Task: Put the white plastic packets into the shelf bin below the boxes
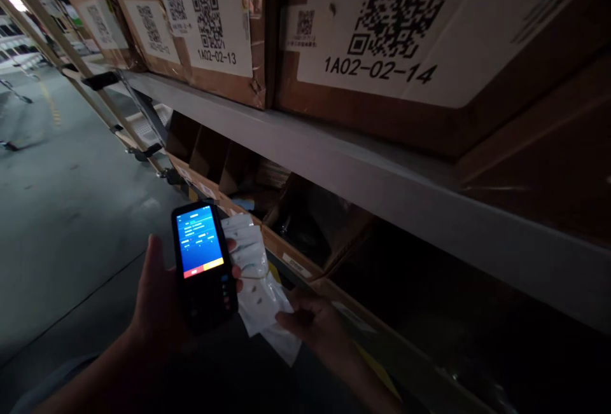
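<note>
Packets (255, 287): thin, soft, light, likely slippery film; best pinched at an edge.
Right hand (312, 322): grip pinching packets' lower edge.
Left hand (160, 299): grip wrapped around scanner (203, 261), packets behind fingers.
Shelf (382, 179): above both grips.

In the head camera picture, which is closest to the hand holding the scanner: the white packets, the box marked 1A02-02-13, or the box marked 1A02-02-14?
From the left hand:
1. White packets, just right of it, touching its fingertips.
2. Box 1A02-02-13, above on the shelf.
3. Box 1A02-02-14, same shelf, farther right.
</note>
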### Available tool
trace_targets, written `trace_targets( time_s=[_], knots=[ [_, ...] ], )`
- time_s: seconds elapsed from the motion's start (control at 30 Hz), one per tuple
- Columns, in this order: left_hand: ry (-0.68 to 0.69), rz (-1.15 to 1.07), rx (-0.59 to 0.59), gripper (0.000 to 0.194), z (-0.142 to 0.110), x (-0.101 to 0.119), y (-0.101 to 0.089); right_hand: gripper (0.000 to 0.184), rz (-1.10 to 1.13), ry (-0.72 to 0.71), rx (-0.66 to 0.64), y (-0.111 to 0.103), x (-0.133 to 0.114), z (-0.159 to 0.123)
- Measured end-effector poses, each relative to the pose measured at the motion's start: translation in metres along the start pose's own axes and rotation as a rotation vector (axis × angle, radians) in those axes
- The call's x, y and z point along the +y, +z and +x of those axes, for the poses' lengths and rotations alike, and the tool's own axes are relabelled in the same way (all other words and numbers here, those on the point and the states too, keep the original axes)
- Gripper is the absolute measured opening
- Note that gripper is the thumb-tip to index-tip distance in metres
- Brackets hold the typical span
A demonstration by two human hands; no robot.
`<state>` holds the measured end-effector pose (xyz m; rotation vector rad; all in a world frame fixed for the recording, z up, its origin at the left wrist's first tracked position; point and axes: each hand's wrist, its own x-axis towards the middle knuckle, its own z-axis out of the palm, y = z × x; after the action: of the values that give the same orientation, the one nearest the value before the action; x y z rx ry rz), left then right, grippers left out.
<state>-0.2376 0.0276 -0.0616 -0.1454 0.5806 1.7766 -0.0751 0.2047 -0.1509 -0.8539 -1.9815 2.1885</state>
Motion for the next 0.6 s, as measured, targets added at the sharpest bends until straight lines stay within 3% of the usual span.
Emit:
trace_targets(
  time_s=[0.1,0.23,0.33,0.4,0.6],
  knots=[
    [0.043,-0.002,-0.019,0.081,-0.002,0.001,0.004,0.031,0.052,-0.011,-0.039,-0.002,0.001,-0.004],
    [0.017,-0.009,0.038,0.080,0.000,-0.008,0.006,0.041,0.167,-0.030,-0.152,0.009,-0.012,-0.005],
    [-0.029,-0.025,0.088,0.086,0.001,-0.012,0.006,0.035,0.002,-0.063,-0.022,0.015,-0.017,-0.003],
    [-0.036,-0.045,0.120,0.088,0.002,-0.012,0.008,0.033,-0.066,-0.023,0.028,0.013,-0.014,-0.001],
    [-0.044,-0.062,0.247,0.088,0.002,-0.010,0.013,0.042,0.008,0.113,-0.122,-0.009,-0.003,-0.002]
  ],
)
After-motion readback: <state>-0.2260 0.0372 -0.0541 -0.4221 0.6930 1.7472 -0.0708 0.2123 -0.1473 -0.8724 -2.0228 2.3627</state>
